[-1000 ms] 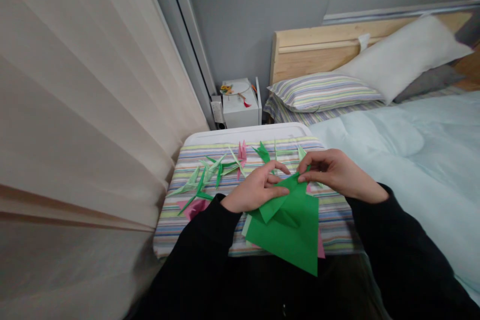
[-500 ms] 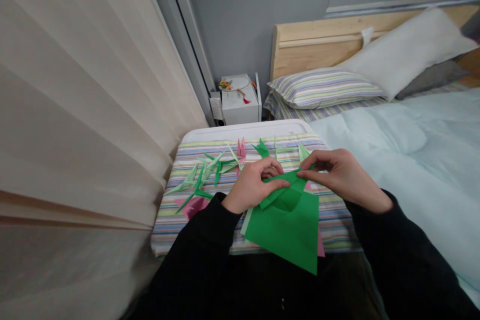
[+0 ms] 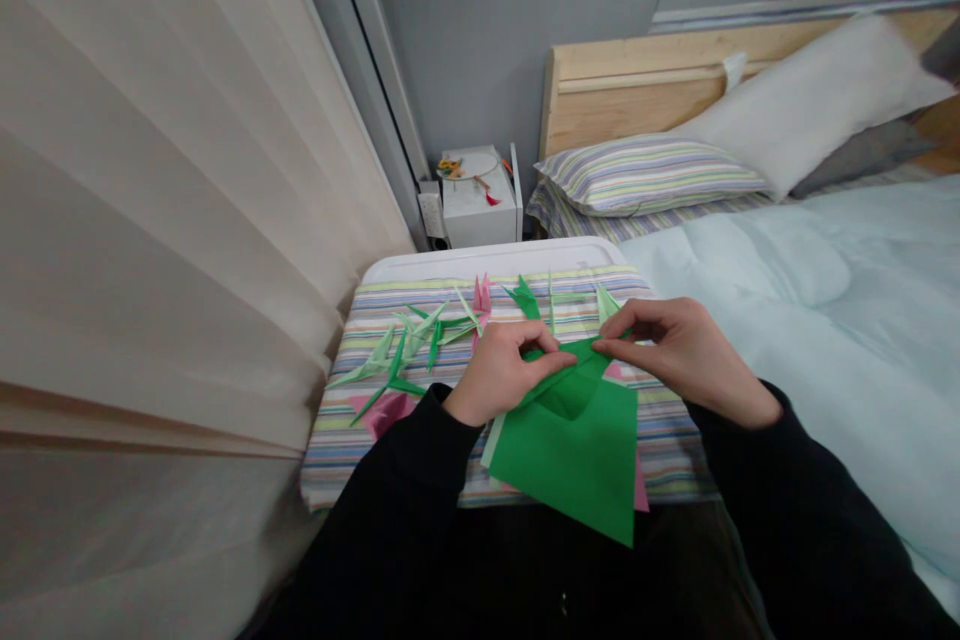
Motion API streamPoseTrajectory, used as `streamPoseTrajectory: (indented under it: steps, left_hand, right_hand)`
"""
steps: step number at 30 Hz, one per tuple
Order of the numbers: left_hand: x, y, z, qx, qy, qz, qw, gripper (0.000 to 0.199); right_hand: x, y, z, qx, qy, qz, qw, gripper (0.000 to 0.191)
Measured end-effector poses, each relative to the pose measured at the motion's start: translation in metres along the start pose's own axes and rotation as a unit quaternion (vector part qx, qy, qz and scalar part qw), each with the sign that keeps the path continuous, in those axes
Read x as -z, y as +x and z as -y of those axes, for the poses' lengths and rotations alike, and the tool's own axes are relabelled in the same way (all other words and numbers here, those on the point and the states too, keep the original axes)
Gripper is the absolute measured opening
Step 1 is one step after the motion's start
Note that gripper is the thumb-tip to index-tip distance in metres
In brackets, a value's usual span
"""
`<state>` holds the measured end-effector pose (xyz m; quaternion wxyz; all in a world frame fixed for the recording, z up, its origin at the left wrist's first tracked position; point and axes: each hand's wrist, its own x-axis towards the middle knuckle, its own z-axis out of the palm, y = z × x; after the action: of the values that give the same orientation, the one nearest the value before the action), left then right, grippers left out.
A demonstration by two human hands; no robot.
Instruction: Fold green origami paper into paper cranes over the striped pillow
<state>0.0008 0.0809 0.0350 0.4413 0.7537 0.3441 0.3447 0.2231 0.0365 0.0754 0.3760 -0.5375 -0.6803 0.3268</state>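
Between my two hands is a partly folded piece of green origami paper [image 3: 576,380]. My left hand [image 3: 510,365] pinches its left side, thumb lying along the upper edge. With thumb and forefinger my right hand [image 3: 667,350] grips its upper right corner. Under the folded piece lie flat green paper sheets [image 3: 574,460], with a pale strip showing at the left edge and a pink sheet [image 3: 641,490] peeking out at the right. Folded paper cranes [image 3: 401,355] in light and dark green are spread left of my hands. A pink folded crane [image 3: 482,298] stands behind my left hand.
The small table has a striped cloth [image 3: 337,460] and a white rim [image 3: 495,260]. More folded green paper [image 3: 523,297] lies at its back. A beige curtain [image 3: 187,220] hangs at left, a bed with a pale blue quilt [image 3: 825,320] is at right, and a white cabinet [image 3: 480,220] stands behind.
The upper layer of the folded green paper now lies differently, its left edge tucked closer under my left thumb. Both hands have barely moved and keep their grip.
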Motion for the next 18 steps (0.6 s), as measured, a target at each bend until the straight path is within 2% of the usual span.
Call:
streamPoseTrajectory:
  steps: [6,12,18]
  left_hand:
    - [-0.0006,0.0002,0.0009,0.007,-0.011,-0.003,1.0,0.032]
    - [-0.0002,0.0004,-0.0005,0.013,-0.036,-0.01,0.999,0.033]
    - [0.0001,0.0003,-0.0029,0.015,-0.057,-0.013,0.998,0.033]
  right_hand:
    - [-0.0025,-0.0014,-0.0007,-0.012,0.014,0.001,1.0,0.03]
    - [-0.0077,-0.0042,-0.0041,-0.011,0.078,-0.054,0.995,0.035]
    - [-0.0068,-0.0078,-0.0046,-0.028,0.109,-0.055,0.992,0.031]
